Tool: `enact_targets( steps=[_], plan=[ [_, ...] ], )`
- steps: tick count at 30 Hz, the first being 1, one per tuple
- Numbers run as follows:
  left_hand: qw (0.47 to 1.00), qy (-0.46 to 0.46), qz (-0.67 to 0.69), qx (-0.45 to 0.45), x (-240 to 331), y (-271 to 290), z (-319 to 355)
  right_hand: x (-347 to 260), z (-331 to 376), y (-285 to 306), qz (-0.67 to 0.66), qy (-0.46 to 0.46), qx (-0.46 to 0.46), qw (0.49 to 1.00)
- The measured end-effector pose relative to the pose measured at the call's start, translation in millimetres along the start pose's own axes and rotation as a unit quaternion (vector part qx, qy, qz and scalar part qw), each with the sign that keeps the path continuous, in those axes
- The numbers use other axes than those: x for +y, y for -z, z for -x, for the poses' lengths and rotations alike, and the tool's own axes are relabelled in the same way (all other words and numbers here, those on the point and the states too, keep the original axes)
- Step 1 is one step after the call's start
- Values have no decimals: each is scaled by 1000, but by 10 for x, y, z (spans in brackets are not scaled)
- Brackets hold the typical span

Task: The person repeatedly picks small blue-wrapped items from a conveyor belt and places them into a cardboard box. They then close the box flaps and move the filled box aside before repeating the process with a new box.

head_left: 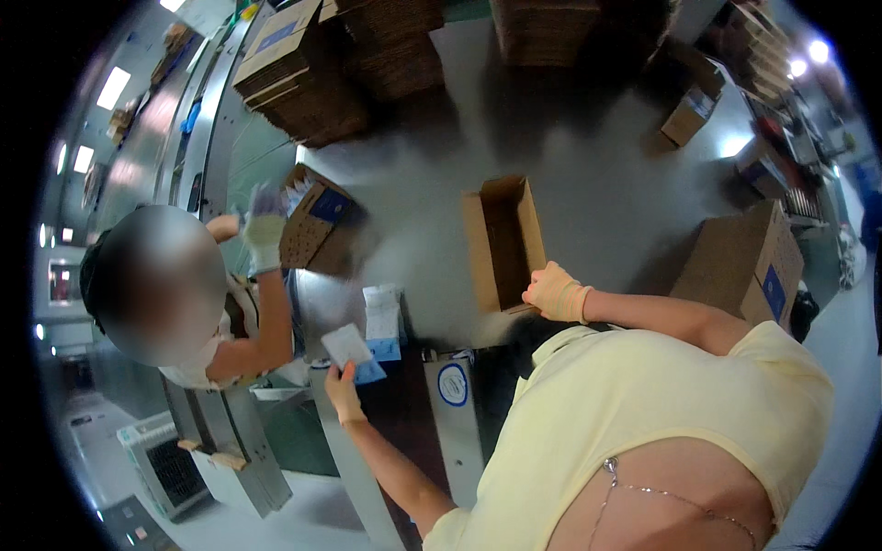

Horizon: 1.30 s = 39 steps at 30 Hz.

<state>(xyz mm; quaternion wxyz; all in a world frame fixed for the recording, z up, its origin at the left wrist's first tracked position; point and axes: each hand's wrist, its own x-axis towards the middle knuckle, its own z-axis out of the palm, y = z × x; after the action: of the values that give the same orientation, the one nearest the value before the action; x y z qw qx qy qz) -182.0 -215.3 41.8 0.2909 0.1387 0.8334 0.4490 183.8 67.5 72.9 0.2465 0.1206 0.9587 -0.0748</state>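
Pinched at its lower edge, a flat white and blue packet [347,345] is in my left hand [344,393], left of centre. Just beyond it, a stack of similar white and blue packets [382,314] lies on the grey metal table [413,220]. My right hand [559,294], in a pale knitted glove, has its fingers closed over the near right edge of a tall cardboard box [479,248]. The box's top is open and its inside looks dark; its bottom is hard to make out.
At left a co-worker's blurred gloved hand [265,234] is beside an open carton [303,230] holding packets. Stacked flattened cardboard [386,64] stands at the back. A brown carton [735,262] sits at right, a smaller open box [687,118] at the far right.
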Motion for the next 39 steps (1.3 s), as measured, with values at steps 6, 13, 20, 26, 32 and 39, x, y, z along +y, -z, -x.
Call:
enact_targets(
  steps=[6, 13, 20, 26, 32, 39],
  plan=[
    [962, 102, -221, -126, -768, -653, -1320, -51, -123, 207, 19, 18, -12, 1000],
    [769, -285, -551, -156, 582, -2047, -658, 145, -103, -31, 30, 17, -34, 999],
    [780, -299, -526, -160, 717, -2449, -531, 303, -329, 172, 102, 63, -8, 993],
    [981, -189, -8, -47, 1061, -1665, -458, 169, -541, 261, 87, 39, 28, 995],
    [915, -286, 116, -260, 1302, -2343, -152, 134, -661, 181, 65, 74, 61, 993],
    [854, -350, -369, -114, 377, -2630, -711, -72, -940, 47, 60, 57, 82, 993]
  ],
)
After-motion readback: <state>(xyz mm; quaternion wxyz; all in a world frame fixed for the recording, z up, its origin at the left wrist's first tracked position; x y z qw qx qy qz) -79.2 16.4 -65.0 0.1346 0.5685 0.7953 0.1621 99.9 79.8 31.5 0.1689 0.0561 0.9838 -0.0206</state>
